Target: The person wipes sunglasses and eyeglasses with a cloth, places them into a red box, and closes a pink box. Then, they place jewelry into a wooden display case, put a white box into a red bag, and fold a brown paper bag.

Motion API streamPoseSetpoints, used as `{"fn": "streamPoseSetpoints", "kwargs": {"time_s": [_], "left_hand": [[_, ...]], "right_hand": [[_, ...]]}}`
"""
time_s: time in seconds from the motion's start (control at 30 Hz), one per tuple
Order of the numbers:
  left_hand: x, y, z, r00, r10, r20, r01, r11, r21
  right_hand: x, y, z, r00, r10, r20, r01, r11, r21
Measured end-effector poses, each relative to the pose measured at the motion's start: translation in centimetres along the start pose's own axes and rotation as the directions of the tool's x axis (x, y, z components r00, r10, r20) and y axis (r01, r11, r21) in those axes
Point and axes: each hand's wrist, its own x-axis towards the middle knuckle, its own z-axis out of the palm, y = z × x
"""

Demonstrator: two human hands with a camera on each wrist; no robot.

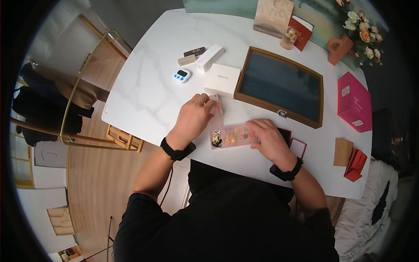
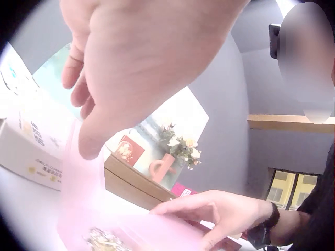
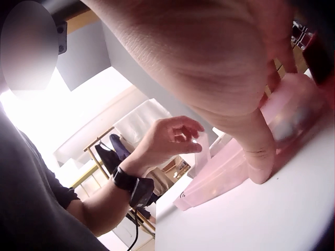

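Observation:
A translucent pink compartment box [image 1: 224, 136] lies near the table's front edge, holding small jewellery pieces. Black and gold jewellery [image 1: 217, 139] fills its left-end compartment, and gold pieces [image 1: 230, 138] sit beside it. My left hand [image 1: 195, 114] pinches the raised clear-pink lid [image 3: 202, 155] at the box's left end; in the left wrist view its thumb lies against that lid. My right hand [image 1: 269, 139] grips the box's right end, thumb on the near side and fingers across the top. The right wrist view shows the box low on the white table, partly hidden by that hand.
Just beyond my left hand stands a white CHANEL box [image 1: 222, 80]. A wooden glass-topped case [image 1: 281, 85] lies behind the pink box. Small cartons [image 1: 209, 58] and a white timer [image 1: 181, 76] are at the back left; a magenta box [image 1: 354, 102] and red case [image 1: 355, 166] at the right.

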Motion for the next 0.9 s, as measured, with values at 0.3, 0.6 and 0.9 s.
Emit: {"fn": "streamPoseSetpoints", "kwargs": {"time_s": [0.3,0.6,0.9], "left_hand": [[-4.3,3.1,-0.6,0.999,-0.023,-0.031,0.020,0.995,-0.098],[-5.9,2.9,0.6,0.984,0.112,-0.140,-0.102,0.992,0.078],[-5.5,3.7,-0.1,0.989,-0.070,0.133,0.086,0.989,-0.117]], "right_hand": [[-0.5,-0.5,-0.5,0.999,-0.024,0.043,0.027,0.997,-0.074],[-3.6,-1.1,-2.3,0.999,0.010,-0.054,-0.012,0.999,-0.031],[-6.7,-0.2,-3.1,0.964,0.158,-0.214,-0.160,0.987,0.008]]}}
